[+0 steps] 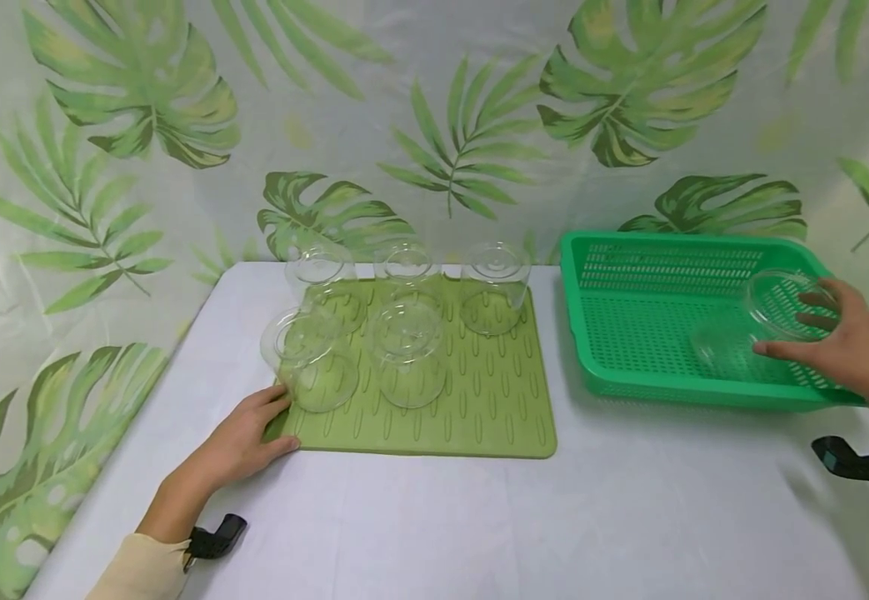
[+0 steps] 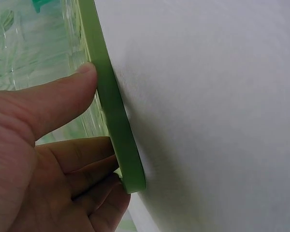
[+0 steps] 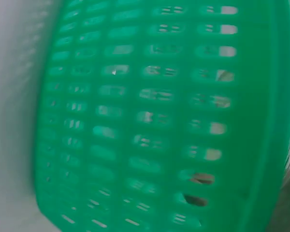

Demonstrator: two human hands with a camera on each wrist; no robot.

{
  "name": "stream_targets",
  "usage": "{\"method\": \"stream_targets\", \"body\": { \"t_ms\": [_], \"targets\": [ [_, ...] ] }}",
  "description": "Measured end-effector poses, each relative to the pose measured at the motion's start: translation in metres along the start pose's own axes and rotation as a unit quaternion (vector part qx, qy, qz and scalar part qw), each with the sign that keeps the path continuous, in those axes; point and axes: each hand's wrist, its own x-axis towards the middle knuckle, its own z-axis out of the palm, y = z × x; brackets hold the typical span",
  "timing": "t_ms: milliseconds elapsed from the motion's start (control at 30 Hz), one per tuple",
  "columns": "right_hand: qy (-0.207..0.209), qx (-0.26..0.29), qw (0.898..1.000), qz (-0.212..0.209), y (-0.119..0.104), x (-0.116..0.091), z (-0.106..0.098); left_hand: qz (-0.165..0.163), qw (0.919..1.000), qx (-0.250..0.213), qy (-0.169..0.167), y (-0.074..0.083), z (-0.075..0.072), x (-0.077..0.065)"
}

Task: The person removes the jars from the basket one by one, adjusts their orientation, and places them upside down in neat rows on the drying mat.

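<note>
In the head view my left hand (image 1: 250, 437) holds the front left corner of a green drying mat (image 1: 479, 425), thumb on the front edge and fingers along the left side. Close up in the left wrist view, the thumb (image 2: 63, 101) and fingers touch the mat's rim (image 2: 111, 96). Several clear cups (image 1: 412, 375) stand on the mat in two rows. At the right, my right hand (image 1: 850, 337) grips a clear cup (image 1: 775, 287), tilted inside the green basket (image 1: 674, 385). The right wrist view shows mostly the basket's slotted wall (image 3: 251, 116), which hides the fingers.
A white cloth (image 1: 441, 533) covers the table under the mat and the basket. Behind hangs a pale leaf-print cloth (image 1: 479, 125). The basket stands to the right of the mat, with a gap between them.
</note>
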Motion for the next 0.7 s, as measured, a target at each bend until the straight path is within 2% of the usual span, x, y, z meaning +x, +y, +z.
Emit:
{"method": "stream_targets", "body": {
  "t_ms": [133, 333, 433, 700],
  "targets": [
    [0.034, 0.032, 0.999, -0.011, -0.008, -0.001, 0.001, -0.002, 1.0, 0.003, -0.002, -0.001, 0.001, -0.001],
    [0.08, 0.044, 0.996, 0.014, -0.021, -0.009, -0.001, -0.001, 1.0, 0.005, 0.003, -0.002, 0.0, 0.001],
    [0.093, 0.05, 0.994, 0.012, -0.03, -0.011, -0.003, -0.003, 1.0, 0.002, 0.002, -0.002, 0.0, 0.001],
    [0.162, 0.065, 0.983, -0.063, -0.053, -0.018, -0.006, -0.001, 1.0, -0.002, 0.006, -0.001, 0.002, -0.001]
  ]
}}
